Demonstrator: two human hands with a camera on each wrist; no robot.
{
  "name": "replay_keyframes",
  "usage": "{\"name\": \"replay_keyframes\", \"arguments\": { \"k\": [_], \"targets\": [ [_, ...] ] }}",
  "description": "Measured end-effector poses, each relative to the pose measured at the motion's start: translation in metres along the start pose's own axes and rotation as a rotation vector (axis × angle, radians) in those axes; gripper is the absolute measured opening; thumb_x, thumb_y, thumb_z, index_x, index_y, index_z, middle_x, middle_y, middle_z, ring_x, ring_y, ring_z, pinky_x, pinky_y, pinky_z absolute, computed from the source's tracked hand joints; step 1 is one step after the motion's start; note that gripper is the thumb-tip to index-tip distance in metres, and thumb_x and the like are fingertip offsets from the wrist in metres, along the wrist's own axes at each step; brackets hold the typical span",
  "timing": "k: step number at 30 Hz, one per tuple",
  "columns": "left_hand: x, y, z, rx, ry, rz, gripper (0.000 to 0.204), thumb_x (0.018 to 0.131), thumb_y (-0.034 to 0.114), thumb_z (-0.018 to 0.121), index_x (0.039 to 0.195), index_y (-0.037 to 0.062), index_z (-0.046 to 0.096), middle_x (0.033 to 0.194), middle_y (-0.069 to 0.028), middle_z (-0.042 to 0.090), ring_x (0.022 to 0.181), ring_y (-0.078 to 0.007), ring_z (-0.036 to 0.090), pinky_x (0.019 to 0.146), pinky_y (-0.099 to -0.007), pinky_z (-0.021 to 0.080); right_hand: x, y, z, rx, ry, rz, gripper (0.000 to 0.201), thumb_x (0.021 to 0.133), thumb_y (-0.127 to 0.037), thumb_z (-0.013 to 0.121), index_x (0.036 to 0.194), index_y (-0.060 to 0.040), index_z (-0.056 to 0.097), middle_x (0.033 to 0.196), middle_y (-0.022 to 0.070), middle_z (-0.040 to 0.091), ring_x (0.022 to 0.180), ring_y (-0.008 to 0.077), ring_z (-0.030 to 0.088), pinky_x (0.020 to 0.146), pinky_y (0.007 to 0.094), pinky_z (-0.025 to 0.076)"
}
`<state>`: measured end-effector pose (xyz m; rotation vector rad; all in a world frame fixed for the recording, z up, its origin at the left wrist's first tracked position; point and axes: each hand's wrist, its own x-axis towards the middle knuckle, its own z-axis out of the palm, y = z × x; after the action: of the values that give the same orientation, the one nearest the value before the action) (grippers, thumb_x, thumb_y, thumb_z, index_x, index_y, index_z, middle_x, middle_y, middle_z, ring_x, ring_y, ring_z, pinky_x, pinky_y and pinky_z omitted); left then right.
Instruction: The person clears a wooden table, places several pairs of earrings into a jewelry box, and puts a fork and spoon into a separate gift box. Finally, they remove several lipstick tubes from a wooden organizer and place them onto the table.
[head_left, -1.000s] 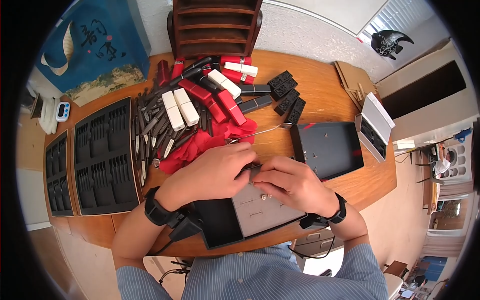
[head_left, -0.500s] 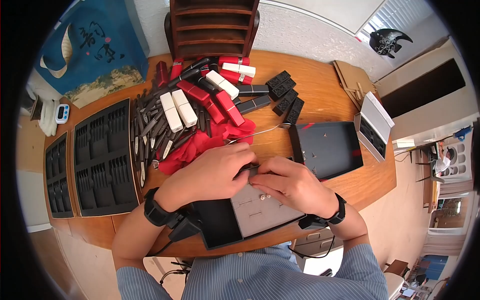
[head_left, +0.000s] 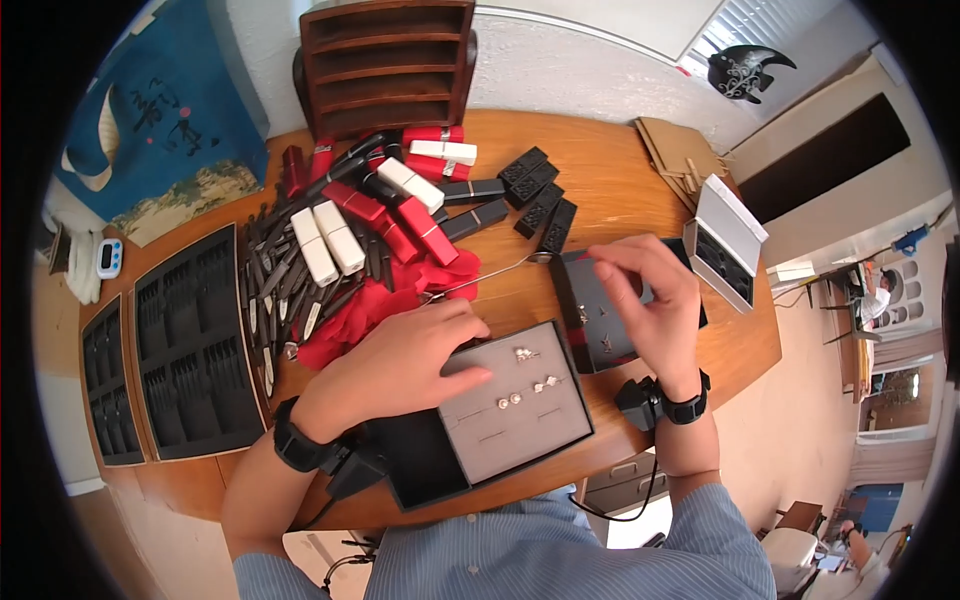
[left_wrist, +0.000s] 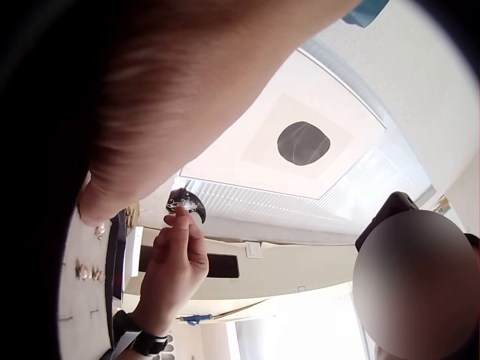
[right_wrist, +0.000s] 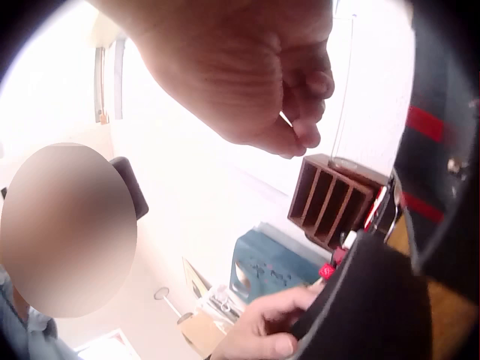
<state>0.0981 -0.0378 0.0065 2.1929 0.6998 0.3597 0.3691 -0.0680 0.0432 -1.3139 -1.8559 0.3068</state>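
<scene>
1. Fingers of the left hand are loosely bent, with the thumb parted from them; nothing is seen gripped. The hand is placed over the far left part of a grey pad; whether the pad is touched cannot be told.
2. Fingers of the right hand are loosely curled, the thumb tip brought near the index tip (a narrow gap), with nothing seen between them. The hand is poised above a black tray, right of the pad.
3. On the pad, three pairs of small earrings are set: a far pair, a right pair and a pearl pair, nearer and to the left.
4. In the tray, small metal pieces are scattered.
5. Red, white and black cases are heaped on the far left, beside red cloth.
</scene>
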Motion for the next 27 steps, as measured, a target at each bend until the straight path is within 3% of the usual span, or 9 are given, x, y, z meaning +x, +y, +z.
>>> {"name": "replay_keyframes", "arguments": {
  "k": [4,7,11,17,27],
  "targets": [
    [0.000,0.000,0.000,-0.008,-0.002,-0.012,0.035,0.089,0.023,0.074,0.110,-0.0021,0.062,0.103,-0.0132,0.060,0.094,-0.0309,0.062,0.080,-0.0380,0.051,0.002,0.014,-0.016,-0.047,0.017,0.194,0.016,0.088,-0.004,0.074,0.104,-0.0010,0.073,0.092,0.0045,0.066,0.072,0.0103,0.056,0.066,0.0238,0.046],
    [0.000,0.002,-0.001,-0.003,0.001,-0.014,0.036,0.089,0.023,0.074,0.110,-0.0023,0.062,0.103,-0.0133,0.060,0.094,-0.0312,0.062,0.081,-0.0376,0.051,-0.001,0.025,-0.026,-0.196,-0.329,0.230,0.016,0.084,-0.004,0.076,0.099,-0.0035,0.072,0.088,0.0053,0.063,0.071,0.0158,0.058,0.065,0.0271,0.047],
    [0.000,0.002,-0.001,0.009,0.006,-0.012,0.037,0.089,0.024,0.074,0.111,-0.0032,0.062,0.102,-0.0134,0.059,0.093,-0.0313,0.061,0.081,-0.0370,0.050,-0.007,0.030,-0.025,-0.163,-0.463,0.186,0.018,0.084,-0.006,0.076,0.099,-0.0033,0.069,0.092,0.0087,0.064,0.076,0.0222,0.062,0.068,0.0338,0.051],
    [0.000,0.003,0.000,-0.030,0.035,-0.007,0.035,0.095,0.026,0.069,0.110,-0.0046,0.062,0.100,-0.0141,0.059,0.092,-0.0304,0.061,0.080,-0.0373,0.050,-0.010,0.033,-0.012,-0.253,-0.523,0.087,0.015,0.084,-0.006,0.073,0.098,-0.0020,0.067,0.091,0.0119,0.063,0.082,0.0293,0.065,0.072,0.0381,0.052],
    [0.001,0.004,-0.001,-0.063,0.021,-0.026,0.028,0.102,0.023,0.057,0.107,-0.0039,0.062,0.096,-0.0144,0.057,0.089,-0.0306,0.060,0.079,-0.0379,0.050,-0.010,0.028,-0.005,-0.225,-0.541,0.136,0.013,0.082,0.000,0.068,0.095,-0.0014,0.064,0.088,0.0131,0.064,0.083,0.0319,0.065,0.074,0.0389,0.053]
  ]
}}
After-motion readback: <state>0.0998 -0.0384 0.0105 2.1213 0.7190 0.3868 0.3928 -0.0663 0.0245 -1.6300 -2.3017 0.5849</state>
